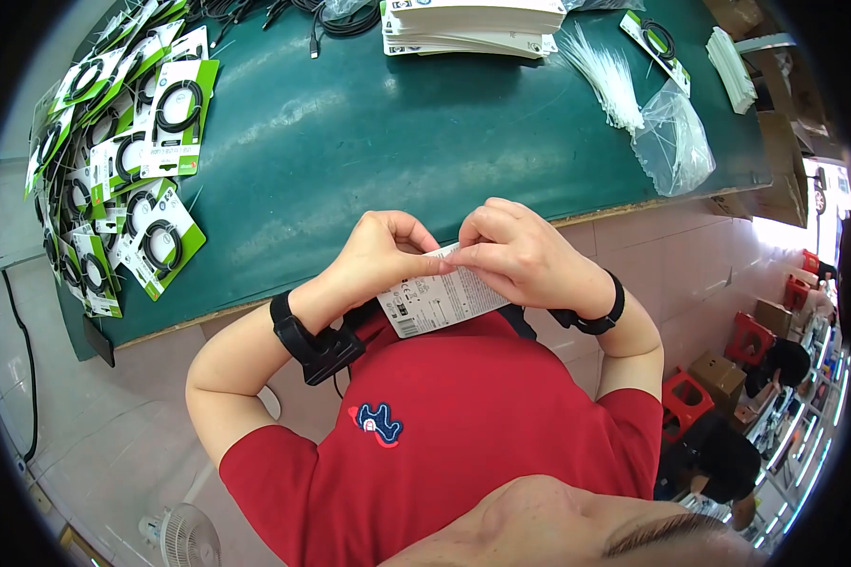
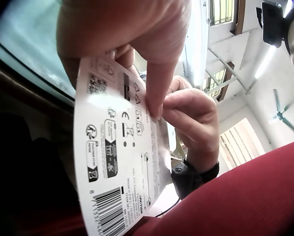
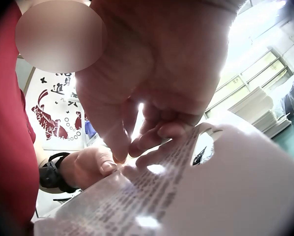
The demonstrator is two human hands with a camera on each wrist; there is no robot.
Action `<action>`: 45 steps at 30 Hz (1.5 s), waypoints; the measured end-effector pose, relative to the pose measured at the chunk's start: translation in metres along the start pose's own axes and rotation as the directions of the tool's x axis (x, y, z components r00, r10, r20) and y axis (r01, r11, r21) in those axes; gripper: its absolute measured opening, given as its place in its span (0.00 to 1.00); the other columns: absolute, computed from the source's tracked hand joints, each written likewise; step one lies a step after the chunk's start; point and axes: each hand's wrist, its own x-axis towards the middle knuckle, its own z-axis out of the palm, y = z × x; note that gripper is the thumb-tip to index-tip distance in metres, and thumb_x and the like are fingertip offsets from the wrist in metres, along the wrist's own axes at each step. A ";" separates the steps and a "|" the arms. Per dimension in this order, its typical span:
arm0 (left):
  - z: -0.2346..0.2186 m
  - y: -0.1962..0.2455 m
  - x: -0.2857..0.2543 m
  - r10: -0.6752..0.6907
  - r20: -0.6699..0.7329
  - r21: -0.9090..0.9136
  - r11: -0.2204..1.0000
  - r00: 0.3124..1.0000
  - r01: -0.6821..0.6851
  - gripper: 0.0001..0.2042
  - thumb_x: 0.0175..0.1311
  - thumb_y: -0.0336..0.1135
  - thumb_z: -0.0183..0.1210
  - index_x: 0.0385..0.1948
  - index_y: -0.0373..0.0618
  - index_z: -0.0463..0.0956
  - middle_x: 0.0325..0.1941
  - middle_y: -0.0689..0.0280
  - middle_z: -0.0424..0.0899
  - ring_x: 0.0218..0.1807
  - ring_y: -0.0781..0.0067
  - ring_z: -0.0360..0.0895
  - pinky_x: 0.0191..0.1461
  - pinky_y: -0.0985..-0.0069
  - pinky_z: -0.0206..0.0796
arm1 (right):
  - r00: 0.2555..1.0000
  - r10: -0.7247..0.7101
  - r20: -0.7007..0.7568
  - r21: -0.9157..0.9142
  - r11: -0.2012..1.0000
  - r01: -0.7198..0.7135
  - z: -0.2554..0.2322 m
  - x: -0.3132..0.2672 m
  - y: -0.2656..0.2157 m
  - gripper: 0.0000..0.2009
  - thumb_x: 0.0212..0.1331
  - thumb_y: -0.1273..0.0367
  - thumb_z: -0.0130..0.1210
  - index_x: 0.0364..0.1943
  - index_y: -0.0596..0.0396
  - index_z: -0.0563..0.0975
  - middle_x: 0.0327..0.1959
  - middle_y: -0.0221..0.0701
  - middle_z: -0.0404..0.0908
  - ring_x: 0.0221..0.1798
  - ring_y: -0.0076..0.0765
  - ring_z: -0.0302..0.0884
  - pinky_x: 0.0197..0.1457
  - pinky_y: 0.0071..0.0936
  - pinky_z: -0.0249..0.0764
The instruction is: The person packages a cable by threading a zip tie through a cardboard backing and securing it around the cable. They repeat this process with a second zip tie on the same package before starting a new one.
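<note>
A white printed packaging card [image 1: 435, 307] is tilted over the lap at the table's front edge. Its printed back, with a barcode [image 2: 109, 211] and small symbols, shows in the left wrist view. My left hand [image 1: 380, 257] pinches the card near its upper edge, thumb across the printed face. Close beside it, my right hand [image 1: 525, 253] has its fingers bent and fingertips pinched together at the card's middle, meeting the left thumb. A cut-out hole [image 3: 204, 147] in the card appears in the right wrist view. Whatever small thing lies between the fingertips is hidden.
Carded black cables [image 1: 165, 123] are heaped at the table's left. A stack of white cards [image 1: 473, 26] stands at the back, near loose black cables [image 1: 350, 21]. White cable ties [image 1: 603, 80], a clear plastic bag [image 1: 676, 142] and one carded cable [image 1: 657, 47] lie right.
</note>
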 end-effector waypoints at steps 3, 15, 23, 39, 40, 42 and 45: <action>0.001 0.004 -0.003 -0.010 -0.013 0.034 0.999 1.000 0.010 0.08 0.56 0.25 0.72 0.32 0.35 0.80 0.33 0.57 0.88 0.34 0.74 0.86 0.38 0.80 0.78 | 0.999 0.003 -0.032 0.035 0.999 -0.002 -0.002 -0.001 0.000 0.12 0.50 0.79 0.62 0.40 0.53 0.83 0.35 0.31 0.76 0.37 0.38 0.74 0.40 0.33 0.71; 0.017 0.011 -0.052 0.860 0.323 0.581 0.148 0.394 -0.800 0.09 0.45 0.20 0.68 0.27 0.37 0.78 0.35 0.56 0.86 0.32 0.62 0.85 0.32 0.72 0.77 | 0.961 0.265 -0.072 0.528 0.828 -0.189 -0.054 -0.011 -0.010 0.09 0.55 0.78 0.64 0.40 0.56 0.85 0.37 0.32 0.79 0.37 0.33 0.76 0.40 0.28 0.71; 0.020 0.003 -0.041 0.839 0.504 0.490 -0.083 0.205 -0.867 0.09 0.43 0.19 0.66 0.27 0.37 0.78 0.37 0.55 0.84 0.32 0.59 0.85 0.33 0.70 0.77 | 0.989 -0.014 0.150 0.274 0.961 -0.028 -0.024 0.002 0.004 0.06 0.56 0.75 0.64 0.37 0.55 0.84 0.42 0.32 0.79 0.41 0.38 0.75 0.46 0.31 0.71; 0.010 0.013 -0.026 0.853 0.293 0.537 0.227 0.432 -0.812 0.11 0.43 0.20 0.69 0.27 0.44 0.79 0.35 0.64 0.85 0.32 0.65 0.84 0.33 0.72 0.77 | 0.800 0.463 0.383 0.839 0.187 -0.511 -0.022 -0.003 0.029 0.03 0.60 0.75 0.65 0.34 0.61 0.82 0.37 0.33 0.84 0.32 0.20 0.79 0.35 0.17 0.74; 0.010 0.015 -0.025 0.854 0.293 0.539 0.224 0.430 -0.812 0.11 0.43 0.20 0.69 0.27 0.44 0.79 0.35 0.64 0.85 0.32 0.65 0.84 0.33 0.72 0.77 | 0.815 0.463 0.348 0.873 0.155 -0.462 -0.020 -0.003 0.030 0.03 0.60 0.76 0.64 0.35 0.61 0.82 0.38 0.33 0.84 0.33 0.20 0.80 0.36 0.17 0.74; 0.008 0.018 -0.022 0.841 0.294 0.514 0.262 0.454 -0.817 0.10 0.44 0.20 0.69 0.27 0.44 0.78 0.35 0.64 0.85 0.33 0.65 0.84 0.33 0.73 0.77 | 0.830 0.462 0.311 0.904 0.127 -0.409 -0.020 -0.001 0.030 0.03 0.60 0.77 0.64 0.36 0.61 0.82 0.38 0.33 0.85 0.34 0.20 0.80 0.36 0.17 0.75; 0.005 0.025 -0.017 0.826 0.299 0.492 0.296 0.478 -0.819 0.10 0.44 0.20 0.69 0.27 0.43 0.78 0.35 0.64 0.85 0.33 0.64 0.84 0.34 0.73 0.77 | 0.867 0.447 0.220 0.870 0.312 -0.381 -0.023 0.003 0.025 0.05 0.59 0.78 0.65 0.38 0.60 0.83 0.36 0.30 0.85 0.34 0.21 0.80 0.36 0.18 0.75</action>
